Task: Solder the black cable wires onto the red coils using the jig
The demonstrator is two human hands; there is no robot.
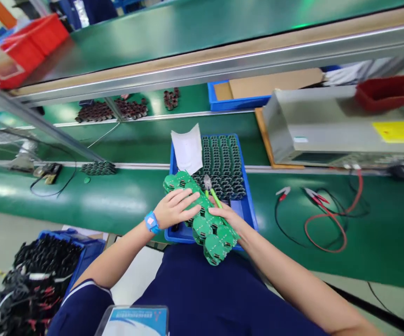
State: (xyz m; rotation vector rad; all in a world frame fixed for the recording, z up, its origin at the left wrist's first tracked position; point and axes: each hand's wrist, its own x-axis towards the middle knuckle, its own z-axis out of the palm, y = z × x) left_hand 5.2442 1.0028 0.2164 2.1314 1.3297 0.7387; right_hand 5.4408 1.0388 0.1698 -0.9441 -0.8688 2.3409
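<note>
A long bundle of round green circuit boards (205, 228) slants across in front of me, above a blue tray. My left hand (179, 205), with a blue band at its wrist, lies on top of the bundle with the fingers stretched out. My right hand (228, 217) is closed at the bundle's right side, thumb over its edge. Pliers with light green handles (216, 198) come out of the right hand, their metal jaws pointing away from me; its other fingers are mostly hidden. Behind, the blue tray (249, 205) holds rows of dark green boards and a white sheet (189, 149).
A grey instrument (310, 126) with a red bin (391, 93) on top stands at right. Red and black clip leads (328, 212) lie before it. More boards (99, 168) sit at left. A metal-edged shelf (202, 70) crosses overhead. A crate of black cables (48, 261) is lower left.
</note>
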